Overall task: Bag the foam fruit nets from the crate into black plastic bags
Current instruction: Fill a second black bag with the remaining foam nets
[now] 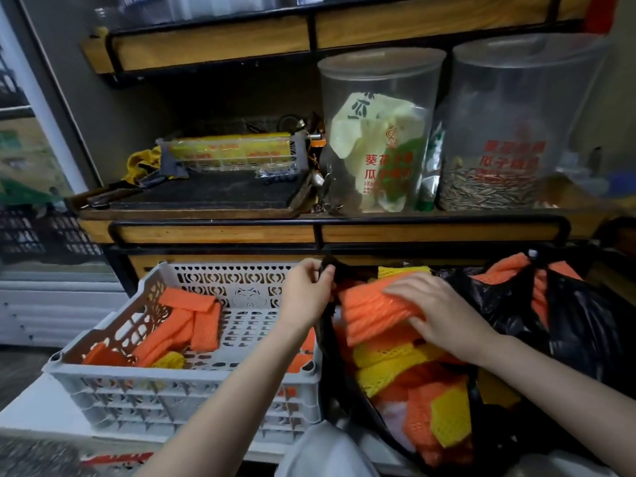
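1. At the mouth of the open black bag (327, 342), a bundle of orange nets (371, 311) lies on top of the fill. Its long axis runs roughly left to right across the opening.
2. The right hand (444, 315) rests on that bundle with fingers spread and nearly straight, pressing rather than grasping. The left hand (306, 287) pinches the bag's far rim and holds it up, so the mouth stays wide.
3. Below the bundle the bag holds a mix of orange and yellow nets and looks close to full.
4. The crate (179, 390) stands just beside the bag, to the left of both hands. A loose heap of orange nets (203, 325) and one yellow net (170, 360) lie towards its left half, with much of the floor bare.
5. The next pick likely turns on this: the left hand is nearer the crate's nets but is busy with the rim. The right hand would have to cross over the left forearm.
6. On the right a second black bag (585, 325) sits bulging, with orange nets showing at its gathered top.
7. On the shelf (241, 232) above, one clear jar (378, 132) holds pale packets and another jar (516, 125) holds striped seeds.
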The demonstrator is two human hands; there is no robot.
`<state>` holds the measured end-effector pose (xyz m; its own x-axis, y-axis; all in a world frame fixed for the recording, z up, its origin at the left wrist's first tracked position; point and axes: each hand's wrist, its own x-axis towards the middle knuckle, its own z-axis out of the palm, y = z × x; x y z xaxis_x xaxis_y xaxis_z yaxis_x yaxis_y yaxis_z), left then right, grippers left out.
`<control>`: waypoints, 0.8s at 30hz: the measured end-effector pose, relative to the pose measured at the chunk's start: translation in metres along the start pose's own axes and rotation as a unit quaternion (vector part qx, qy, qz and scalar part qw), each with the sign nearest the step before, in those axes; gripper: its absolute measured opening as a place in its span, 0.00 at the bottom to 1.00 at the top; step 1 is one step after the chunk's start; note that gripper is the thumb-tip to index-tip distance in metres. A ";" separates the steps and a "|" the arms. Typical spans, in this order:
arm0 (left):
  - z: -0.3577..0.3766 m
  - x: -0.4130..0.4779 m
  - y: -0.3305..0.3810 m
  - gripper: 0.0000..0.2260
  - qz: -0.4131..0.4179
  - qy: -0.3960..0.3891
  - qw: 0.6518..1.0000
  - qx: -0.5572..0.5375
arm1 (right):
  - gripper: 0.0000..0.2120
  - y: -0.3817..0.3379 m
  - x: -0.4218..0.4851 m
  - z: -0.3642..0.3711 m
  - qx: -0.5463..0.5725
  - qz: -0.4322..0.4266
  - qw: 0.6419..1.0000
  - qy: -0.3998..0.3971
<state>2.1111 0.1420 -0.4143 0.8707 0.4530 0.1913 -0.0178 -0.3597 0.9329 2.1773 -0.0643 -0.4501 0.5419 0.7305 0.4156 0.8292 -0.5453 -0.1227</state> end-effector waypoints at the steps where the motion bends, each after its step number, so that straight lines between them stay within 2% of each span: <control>1: -0.001 0.001 0.002 0.09 0.005 -0.011 1.000 -0.001 | 0.26 0.001 0.006 0.005 -0.013 -0.015 0.999 -0.032; 3: -0.001 0.001 0.004 0.09 0.026 -0.029 0.999 0.004 | 0.26 0.000 0.023 0.014 -0.058 -0.029 0.996 -0.058; 5: 0.001 0.001 0.005 0.09 0.045 -0.038 0.998 0.023 | 0.26 -0.002 0.042 0.021 -0.111 -0.021 0.993 -0.025; 7: 0.002 0.000 0.005 0.11 0.055 -0.046 0.997 0.029 | 0.25 -0.005 0.062 0.022 -0.114 0.042 0.992 0.031; 9: 0.000 0.002 0.004 0.11 0.052 -0.052 0.997 0.015 | 0.25 -0.007 0.078 0.023 -0.072 0.103 0.990 0.066; 11: -0.006 0.006 0.001 0.10 0.043 -0.049 0.998 0.003 | 0.26 -0.006 0.083 0.029 -0.037 0.117 0.991 0.045; 13: -0.013 0.010 -0.002 0.11 0.035 -0.045 0.998 0.002 | 0.24 -0.005 0.077 0.036 -0.012 0.091 0.996 -0.007; 17: -0.021 0.014 -0.012 0.10 0.017 -0.047 0.999 -0.015 | 0.21 0.000 0.065 0.043 -0.078 0.036 0.995 -0.054; 20: -0.021 0.016 -0.016 0.10 0.010 -0.046 0.999 -0.023 | 0.21 -0.002 0.061 0.043 -0.085 0.004 0.992 -0.093; 22: -0.020 0.014 -0.015 0.09 0.006 -0.051 0.998 -0.035 | 0.20 -0.005 0.062 0.043 -0.078 -0.002 0.992 -0.103; 24: -0.018 0.013 -0.015 0.10 0.012 -0.056 0.998 -0.033 | 0.20 -0.004 0.070 0.041 -0.068 0.022 0.995 -0.075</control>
<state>2.1140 0.1676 -0.4202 0.9189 0.3501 0.1820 -0.0685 -0.3127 0.9474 2.2171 0.0060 -0.4572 0.6007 0.7518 0.2719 0.7832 -0.6216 -0.0115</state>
